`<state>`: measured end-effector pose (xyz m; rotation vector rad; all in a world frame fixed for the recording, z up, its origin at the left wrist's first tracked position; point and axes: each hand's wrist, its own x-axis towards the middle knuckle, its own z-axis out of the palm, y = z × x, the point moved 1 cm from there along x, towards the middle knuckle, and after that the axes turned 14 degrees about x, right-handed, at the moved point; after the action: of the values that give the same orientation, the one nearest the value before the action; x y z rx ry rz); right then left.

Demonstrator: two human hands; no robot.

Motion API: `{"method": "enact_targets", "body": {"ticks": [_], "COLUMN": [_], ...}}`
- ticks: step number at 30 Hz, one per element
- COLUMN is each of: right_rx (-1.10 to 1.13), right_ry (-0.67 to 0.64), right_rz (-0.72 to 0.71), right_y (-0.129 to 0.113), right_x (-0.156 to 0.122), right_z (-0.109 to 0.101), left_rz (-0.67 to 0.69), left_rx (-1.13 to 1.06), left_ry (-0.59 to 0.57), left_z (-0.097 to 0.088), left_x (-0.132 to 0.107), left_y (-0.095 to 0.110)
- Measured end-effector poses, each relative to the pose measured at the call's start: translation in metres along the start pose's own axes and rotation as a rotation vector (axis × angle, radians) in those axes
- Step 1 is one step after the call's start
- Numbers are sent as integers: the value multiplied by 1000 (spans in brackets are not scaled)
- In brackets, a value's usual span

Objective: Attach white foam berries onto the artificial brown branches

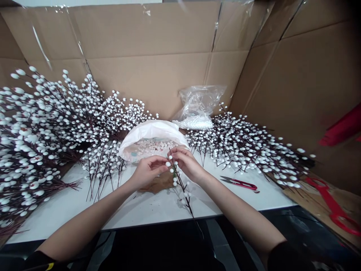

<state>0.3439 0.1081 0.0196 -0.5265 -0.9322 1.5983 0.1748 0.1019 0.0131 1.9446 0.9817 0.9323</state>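
Observation:
A dark artificial berry branch [185,195] with white berries slants down toward the table's front edge, its tip between my two hands. My right hand [188,162] is closed, its fingers pinching the branch near the top. From the other side my left hand [149,170] comes in, thumb and forefinger pinched together at a white berry [168,164] beside the stem; the exact grip is partly hidden. Just behind my hands lies an open white plastic bag [153,130] with many loose pale berries [152,146] inside. A brown patch [158,183] shows on the table under my hands.
Big bundles of white-berried branches [36,139] fill the left, and another pile [242,143] lies right. Red thread snips [239,183] rest on the white table [126,210]. Red scissors [331,203] lie far right. A clear bag [197,109] stands behind, before cardboard walls [158,75].

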Motion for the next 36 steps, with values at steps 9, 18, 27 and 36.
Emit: {"method": "enact_targets", "body": {"ticks": [9, 18, 27, 36], "right_rx": [76, 43, 20, -188], "right_ry": [136, 116, 55, -105], "right_rz": [37, 14, -18, -28], "right_y": [-7, -5, -6, 3], "right_x": [0, 1, 1, -1], "right_z": [0, -3, -3, -1], "left_rz": [97, -49, 149, 30], "left_rx": [1079, 1190, 906, -80], "left_ry": [81, 80, 137, 197], "left_z": [-40, -26, -17, -15], "left_x": [65, 95, 64, 5], "left_y": [-23, -48, -14, 10]}}
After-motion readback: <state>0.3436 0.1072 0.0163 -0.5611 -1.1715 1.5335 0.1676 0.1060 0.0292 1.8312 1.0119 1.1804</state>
